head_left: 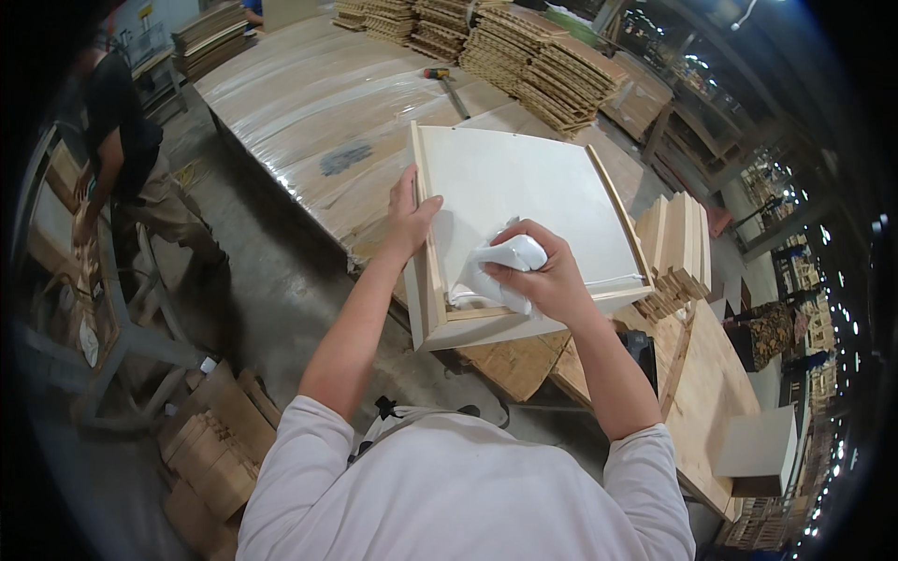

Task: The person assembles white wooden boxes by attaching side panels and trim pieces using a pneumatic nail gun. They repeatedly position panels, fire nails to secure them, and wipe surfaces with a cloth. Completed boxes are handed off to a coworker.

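A shallow wooden drawer box [561, 187] with a white bottom panel lies on the workbench in front of me. My left hand [410, 217] grips its left side wall, fingers curled over the rim. My right hand [544, 273] is closed on a crumpled white cloth [496, 266], pressing it into the box's near left corner against the white panel.
Plastic-wrapped sheets [309, 103] cover the long table beyond. Stacks of wooden slats [543, 56] stand at the back, a hammer [447, 86] nearby. Short wood blocks [681, 248] are piled right of the box. Another person [126, 159] works at the far left. Cardboard pieces [210, 449] lie on the floor.
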`<state>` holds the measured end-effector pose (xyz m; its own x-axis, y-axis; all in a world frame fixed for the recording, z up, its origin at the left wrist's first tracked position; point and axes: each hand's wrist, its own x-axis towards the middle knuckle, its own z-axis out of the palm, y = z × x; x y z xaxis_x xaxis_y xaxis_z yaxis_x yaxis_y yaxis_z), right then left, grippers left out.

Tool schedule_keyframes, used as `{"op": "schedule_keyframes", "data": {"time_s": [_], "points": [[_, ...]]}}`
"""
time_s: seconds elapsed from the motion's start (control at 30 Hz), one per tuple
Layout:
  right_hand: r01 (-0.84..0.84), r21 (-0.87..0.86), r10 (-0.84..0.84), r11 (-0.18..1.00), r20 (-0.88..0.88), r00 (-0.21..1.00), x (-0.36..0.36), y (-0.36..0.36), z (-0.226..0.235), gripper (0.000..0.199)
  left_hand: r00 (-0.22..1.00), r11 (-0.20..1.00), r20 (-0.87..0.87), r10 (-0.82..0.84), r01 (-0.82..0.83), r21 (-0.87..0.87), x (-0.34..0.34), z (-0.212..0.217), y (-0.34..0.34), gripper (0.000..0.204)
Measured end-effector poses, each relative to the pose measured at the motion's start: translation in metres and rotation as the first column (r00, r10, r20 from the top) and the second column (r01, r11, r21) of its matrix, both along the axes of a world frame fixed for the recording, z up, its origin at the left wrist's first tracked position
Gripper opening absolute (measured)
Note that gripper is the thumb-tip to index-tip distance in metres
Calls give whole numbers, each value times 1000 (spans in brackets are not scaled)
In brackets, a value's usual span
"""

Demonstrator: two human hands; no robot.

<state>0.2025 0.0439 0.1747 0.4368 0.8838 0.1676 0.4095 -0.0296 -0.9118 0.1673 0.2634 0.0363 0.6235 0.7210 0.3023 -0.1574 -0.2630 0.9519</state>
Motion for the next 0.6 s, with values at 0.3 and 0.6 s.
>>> {"op": "schedule_keyframes", "data": {"time_s": [0.3, 0.6], "points": [[379, -1, -378, 925, 85, 922, 77, -92, 14, 23, 986, 979, 125, -110, 129, -160, -2, -3, 6, 65], [642, 1, -629, 767, 203, 751, 146, -182, 23, 19, 978, 958, 111, -177, 197, -208, -10, 11, 0, 63]]}}
